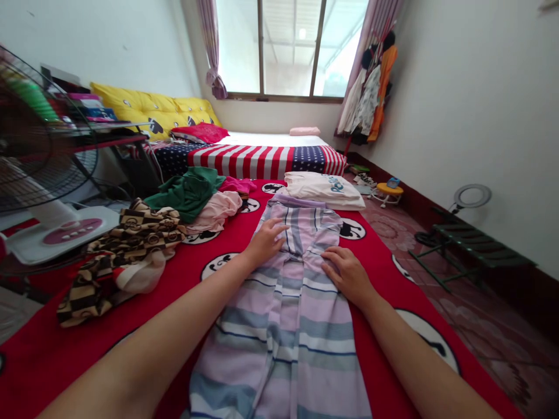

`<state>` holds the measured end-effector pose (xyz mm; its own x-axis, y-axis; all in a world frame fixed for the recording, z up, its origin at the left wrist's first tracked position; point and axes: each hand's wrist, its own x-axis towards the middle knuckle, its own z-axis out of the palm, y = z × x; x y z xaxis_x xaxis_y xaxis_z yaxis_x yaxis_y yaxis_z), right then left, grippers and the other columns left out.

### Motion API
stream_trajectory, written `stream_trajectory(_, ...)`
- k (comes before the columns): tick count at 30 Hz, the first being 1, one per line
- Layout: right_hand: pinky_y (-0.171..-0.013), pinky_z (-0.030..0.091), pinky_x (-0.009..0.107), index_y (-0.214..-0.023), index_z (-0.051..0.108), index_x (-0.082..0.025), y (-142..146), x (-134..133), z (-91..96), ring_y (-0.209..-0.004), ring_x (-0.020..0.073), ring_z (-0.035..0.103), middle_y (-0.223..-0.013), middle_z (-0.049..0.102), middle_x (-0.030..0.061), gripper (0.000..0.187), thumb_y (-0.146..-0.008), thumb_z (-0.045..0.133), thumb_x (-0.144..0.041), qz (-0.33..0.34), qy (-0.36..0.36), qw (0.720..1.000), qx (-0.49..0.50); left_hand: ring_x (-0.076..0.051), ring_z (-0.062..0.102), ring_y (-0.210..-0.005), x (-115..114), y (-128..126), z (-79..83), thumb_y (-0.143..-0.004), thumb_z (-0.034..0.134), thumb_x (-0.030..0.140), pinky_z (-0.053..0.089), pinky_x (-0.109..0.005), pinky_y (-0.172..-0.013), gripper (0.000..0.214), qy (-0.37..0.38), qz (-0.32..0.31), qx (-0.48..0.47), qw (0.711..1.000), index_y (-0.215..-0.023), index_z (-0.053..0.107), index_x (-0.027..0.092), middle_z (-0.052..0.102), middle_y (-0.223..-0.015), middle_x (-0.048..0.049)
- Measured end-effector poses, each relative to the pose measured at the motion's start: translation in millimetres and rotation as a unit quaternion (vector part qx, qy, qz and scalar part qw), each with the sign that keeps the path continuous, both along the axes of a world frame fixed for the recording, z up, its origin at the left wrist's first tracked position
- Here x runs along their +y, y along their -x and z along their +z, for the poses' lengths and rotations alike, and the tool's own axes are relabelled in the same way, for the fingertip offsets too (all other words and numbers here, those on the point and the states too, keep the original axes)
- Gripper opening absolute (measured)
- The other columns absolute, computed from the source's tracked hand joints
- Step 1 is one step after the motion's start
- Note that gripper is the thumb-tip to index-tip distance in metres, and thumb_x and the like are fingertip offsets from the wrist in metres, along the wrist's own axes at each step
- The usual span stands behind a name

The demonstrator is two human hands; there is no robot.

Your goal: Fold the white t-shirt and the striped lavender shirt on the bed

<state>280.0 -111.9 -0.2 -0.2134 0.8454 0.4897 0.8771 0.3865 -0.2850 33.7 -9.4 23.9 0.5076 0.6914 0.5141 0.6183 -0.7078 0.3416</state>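
Striped lilac, grey and white trousers lie spread lengthwise on a red cloth, waist away from me and legs toward me. My left hand rests on their upper left part, fingers spread and stretched over the fabric. On the right edge, below the waist, my right hand lies with its fingers extended on the cloth. Neither hand has fabric visibly pinched in it. Just beyond the waistband is a folded white shirt with blue lettering.
Left of the trousers lie a green garment, a pale pink garment and a brown checked garment. A fan stands at the far left. On the right floor are a dark green folding stool and a yellow stool.
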Motion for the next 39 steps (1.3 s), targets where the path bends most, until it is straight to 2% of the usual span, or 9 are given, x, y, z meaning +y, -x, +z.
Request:
stream_trajectory(6,-0.105,0.038,0.048,-0.124,0.058,-0.017,-3,-13,7.7,-0.126,0.0279,0.047,-0.137,0.051,0.0142,0.041,-0.085,0.054,-0.029,0.012,0.099,0.995,-0.022,-0.023,0.045,-0.127,-43,77,11.0,-0.085,0.054,0.013,0.039,-0.039,-0.107,0.028,0.019,-0.103,0.098,0.990,-0.108,0.067,0.022,0.050,-0.133,-0.0094)
stream_trajectory(10,-0.104,0.040,0.046,-0.119,0.062,-0.020,-5,-62,18.4,-0.125,0.0263,0.050,-0.138,0.051,0.0134,0.035,-0.086,0.052,-0.020,0.062,0.116,0.991,-0.037,-0.025,0.044,-0.128,-82,128,7.6,-0.086,0.054,0.012,0.038,-0.041,-0.107,0.026,0.056,-0.129,0.128,0.982,-0.105,0.069,0.022,0.051,-0.133,-0.0096)
stream_trajectory(14,-0.108,0.034,0.050,-0.115,0.064,-0.028,-5,-124,26.8,-0.126,0.0232,0.049,-0.137,0.054,0.0078,0.033,-0.090,0.047,-0.017,0.159,0.157,0.972,-0.069,-0.025,0.037,-0.135,-124,152,16.2,-0.084,0.050,0.005,0.036,-0.040,-0.109,0.039,0.097,-0.182,0.177,0.962,-0.108,0.068,0.031,0.049,-0.138,-0.0031)
stream_trajectory(20,-0.114,0.027,0.044,-0.126,0.057,-0.035,5,-171,54.5,-0.132,0.0198,0.044,-0.139,0.053,0.0032,0.041,-0.089,0.052,-0.019,0.286,0.247,0.924,-0.064,-0.027,0.032,-0.138,-168,149,31.5,-0.071,0.057,0.000,0.035,-0.042,-0.110,0.054,0.154,-0.243,0.232,0.929,-0.110,0.065,0.036,0.045,-0.143,0.0021)
stream_trajectory(26,-0.113,0.030,0.033,-0.132,0.052,-0.037,24,-184,85.2,-0.133,0.0168,0.039,-0.139,0.052,0.0015,0.049,-0.087,0.057,-0.019,0.279,0.259,0.924,-0.037,-0.027,0.038,-0.135,-187,129,41.3,-0.065,0.054,-0.001,0.030,-0.043,-0.113,0.060,0.137,-0.306,0.230,0.914,-0.116,0.063,0.030,0.050,-0.141,-0.0005)
stream_trajectory(31,-0.111,0.032,0.037,-0.128,0.057,-0.034,20,-187,58.1,-0.135,0.0207,0.032,-0.141,0.047,0.0037,0.040,-0.089,0.056,-0.029,0.326,0.219,0.919,-0.048,-0.022,0.048,-0.128,-197,120,53.2,-0.075,0.052,0.003,0.028,-0.039,-0.115,0.049,0.149,-0.363,0.206,0.897,-0.116,0.061,0.028,0.061,-0.129,-0.0016)
stream_trajectory(34,-0.113,0.027,0.039,-0.112,0.065,-0.029,21,-183,36.6,-0.133,0.0213,0.037,-0.133,0.057,0.0037,0.025,-0.089,0.057,-0.034,0.343,0.158,0.924,-0.058,-0.022,0.056,-0.119,-199,115,55.5,-0.080,0.051,0.008,0.033,-0.038,-0.111,0.043,0.161,-0.361,0.155,0.905,-0.116,0.061,0.030,0.068,-0.117,-0.0023)
stream_trajectory(37,-0.115,0.021,0.035,-0.097,0.065,-0.025,30,-182,35.0,-0.123,0.0156,0.052,-0.119,0.068,0.0024,0.019,-0.094,0.047,-0.030,0.358,0.131,0.922,-0.064,-0.021,0.062,-0.107,-202,110,61.1,-0.083,0.049,0.012,0.041,-0.034,-0.103,0.037,0.172,-0.365,0.126,0.906,-0.113,0.064,0.028,0.072,-0.104,-0.0041)
stream_trajectory(39,-0.114,0.024,0.032,-0.094,0.064,-0.024,38,-186,45.0,-0.111,0.0121,0.062,-0.108,0.073,0.0019,0.025,-0.097,0.039,-0.025,0.352,0.148,0.922,-0.062,-0.020,0.065,-0.098,-208,106,69.2,-0.084,0.049,0.014,0.045,-0.030,-0.096,0.032,0.169,-0.370,0.123,0.905,-0.108,0.067,0.026,0.074,-0.094,-0.0046)
